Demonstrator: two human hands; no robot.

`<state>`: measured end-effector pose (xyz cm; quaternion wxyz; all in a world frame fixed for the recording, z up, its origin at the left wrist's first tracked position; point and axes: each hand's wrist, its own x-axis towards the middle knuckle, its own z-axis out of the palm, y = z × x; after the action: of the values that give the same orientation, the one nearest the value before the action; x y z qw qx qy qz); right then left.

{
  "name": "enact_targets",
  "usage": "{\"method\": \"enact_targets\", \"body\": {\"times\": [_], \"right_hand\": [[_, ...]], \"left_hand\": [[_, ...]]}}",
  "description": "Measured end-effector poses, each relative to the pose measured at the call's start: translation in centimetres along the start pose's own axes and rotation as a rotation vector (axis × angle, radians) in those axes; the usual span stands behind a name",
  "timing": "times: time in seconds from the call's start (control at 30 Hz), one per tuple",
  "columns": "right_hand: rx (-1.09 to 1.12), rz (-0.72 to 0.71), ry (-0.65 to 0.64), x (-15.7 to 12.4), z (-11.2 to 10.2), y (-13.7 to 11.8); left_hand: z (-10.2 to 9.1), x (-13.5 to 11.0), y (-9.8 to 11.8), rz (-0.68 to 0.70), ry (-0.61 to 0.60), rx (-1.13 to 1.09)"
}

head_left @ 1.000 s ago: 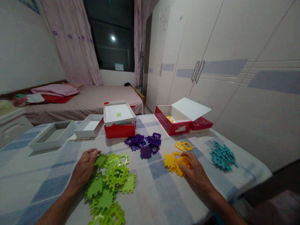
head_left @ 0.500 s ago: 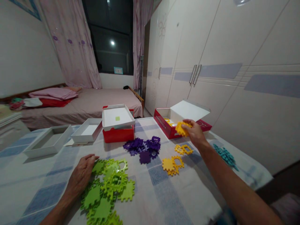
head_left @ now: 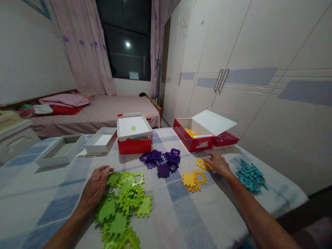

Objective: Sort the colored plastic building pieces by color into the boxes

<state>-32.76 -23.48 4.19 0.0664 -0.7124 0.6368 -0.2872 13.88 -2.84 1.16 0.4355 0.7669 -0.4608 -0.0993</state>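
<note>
Nearest me, bright green toothed plates (head_left: 118, 221) lie heaped, my left hand (head_left: 95, 185) loose at their edge, grip relaxed. Bare tabletop (head_left: 166, 218) separates them from yellow toothed plates (head_left: 188, 180), one solid, one ring-shaped. My right hand (head_left: 219, 164) is at the farther yellow ones; I can't tell whether its grip is closed. Beyond, the red box (head_left: 193, 143) bears a label (head_left: 203, 145) too small to read.

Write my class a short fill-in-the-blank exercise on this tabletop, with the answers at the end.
1. The toothed plastic pieces beside the left hand are ____.
2. The pieces nearest the right hand are ____.
3. The teal pieces lie to the ____ of both hands.
4. The open red box has a lid that is ____ inside.

Answers: green; yellow; right; white.
</note>
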Motion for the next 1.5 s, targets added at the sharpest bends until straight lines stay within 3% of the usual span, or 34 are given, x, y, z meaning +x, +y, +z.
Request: {"method": "enact_targets", "body": {"times": [0.1,0.3,0.5,0.6,0.73,0.87,1.0,1.13,1.37,1.5], "right_hand": [[-0.103,0.017,-0.053,-1.6,0.8,0.4],[-0.121,-0.036,-0.066,-1.7,1.4,-0.6],[-0.104,-0.183,-0.065,-2.8,1.6,-2.0],[-0.134,-0.236,-0.119,-2.9,1.4,-2.6],[-0.053,-0.247,-0.09,-3.0,0.3,-3.3],[0.09,-0.363,-0.12,-5.4,-0.5,-5.1],[-0.034,-0.391,-0.224,-9.2,0.2,-7.1],[-0.091,-0.414,-0.212,-11.0,0.6,-8.2],[0.12,-0.529,-0.168,-11.1,0.5,-8.6],[0.301,-0.386,-0.1,-10.6,0.5,-8.0]], "left_hand": [[-0.1,0.0,0.0,-0.001,-0.006,0.007],[-0.2,0.0,0.1,0.018,0.002,0.035],[-0.1,-0.1,0.0,0.021,-0.005,0.026],[-0.1,-0.1,0.1,0.01,-0.006,0.031],[-0.2,0.0,0.3,0.011,-0.012,0.044],[-0.3,-0.1,0.5,0.003,-0.013,0.034],[-0.2,-0.1,0.5,0.0,-0.002,0.03],[-0.2,-0.2,0.6,-0.007,-0.01,0.015],[-0.3,-0.1,0.8,-0.01,-0.008,0.039],[-0.3,-0.1,0.6,-0.01,-0.019,0.033]]}}
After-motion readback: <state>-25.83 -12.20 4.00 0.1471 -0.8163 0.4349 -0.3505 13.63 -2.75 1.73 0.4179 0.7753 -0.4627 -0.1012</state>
